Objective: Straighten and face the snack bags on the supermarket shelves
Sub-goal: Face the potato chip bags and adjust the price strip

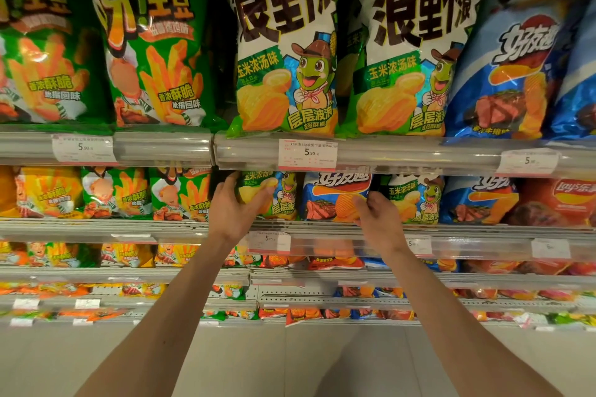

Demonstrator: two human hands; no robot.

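Note:
On the second shelf, my left hand (233, 208) grips the left edge of a green and white corn-chip bag (280, 195), thumb across its front. Beside it stands a blue steak-flavour chip bag (332, 198); my right hand (375, 214) touches its right edge with curled fingers, between it and another green and white bag (416, 200). Whether that hand pinches the blue bag is unclear. The bags' tops are hidden behind the upper shelf's price rail (387, 155).
The top shelf holds large green fries bags (151, 45), two white corn-chip bags (287, 48) and blue bags (512, 64). To the left on the second shelf stand small green fries bags (180, 195); to the right stands a red bag (561, 203). Lower shelves carry more snacks.

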